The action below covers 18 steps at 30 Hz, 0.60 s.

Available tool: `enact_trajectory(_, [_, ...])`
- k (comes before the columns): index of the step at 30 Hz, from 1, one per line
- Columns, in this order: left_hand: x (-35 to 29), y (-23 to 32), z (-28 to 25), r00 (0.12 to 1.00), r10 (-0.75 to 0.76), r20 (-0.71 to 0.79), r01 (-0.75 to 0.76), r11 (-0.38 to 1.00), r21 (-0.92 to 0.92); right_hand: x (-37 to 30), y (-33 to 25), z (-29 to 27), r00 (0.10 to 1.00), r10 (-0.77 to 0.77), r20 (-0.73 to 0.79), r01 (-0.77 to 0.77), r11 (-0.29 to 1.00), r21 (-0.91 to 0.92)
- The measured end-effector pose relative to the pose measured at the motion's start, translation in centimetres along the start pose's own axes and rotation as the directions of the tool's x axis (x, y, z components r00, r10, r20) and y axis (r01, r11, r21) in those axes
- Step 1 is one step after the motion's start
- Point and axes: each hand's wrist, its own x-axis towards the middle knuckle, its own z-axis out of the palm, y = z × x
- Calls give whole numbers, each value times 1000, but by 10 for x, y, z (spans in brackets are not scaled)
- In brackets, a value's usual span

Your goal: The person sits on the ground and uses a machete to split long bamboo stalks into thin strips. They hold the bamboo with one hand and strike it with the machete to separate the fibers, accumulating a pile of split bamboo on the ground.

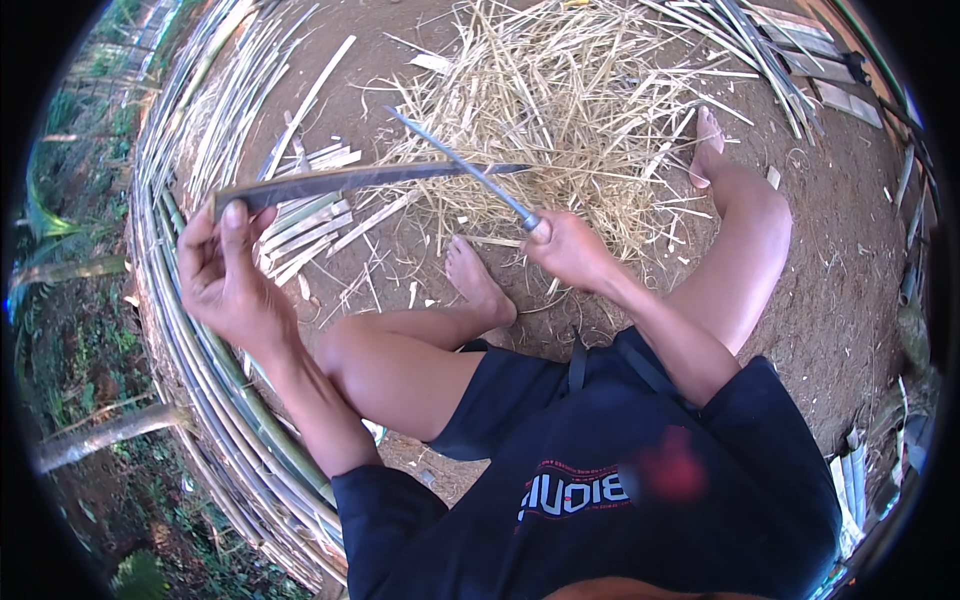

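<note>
My left hand (235, 270) grips one end of a long bamboo strip (350, 180), its thumb laid along the flat face. Dark on its broad side and pale brown along the upper edge, the strip stretches rightward and narrows at the far end. My right hand (570, 250) is wrapped around the handle of a knife (460, 165), whose slim blade points up and left. The blade crosses the strip near its narrow end; whether they touch I cannot tell. Most of the handle is hidden in my fist.
A heap of pale bamboo shavings (540, 90) lies on the dirt ground between my bare feet. Split bamboo pieces (315, 225) lie left of it. Long bamboo poles (215, 370) curve along the left side, beside green plants (90, 350). More strips (750, 50) lie at the far right.
</note>
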Motion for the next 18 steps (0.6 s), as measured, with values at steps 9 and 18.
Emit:
enact_trajectory(9, [2,-11,0,999,43,24,-44,999,32,46,60,1,989,114,-99,-124,988,-96])
enact_trajectory(18, [10,-14,-2,999,50,-2,-50,997,51,57,85,17,989,50,-139,-50,999,3])
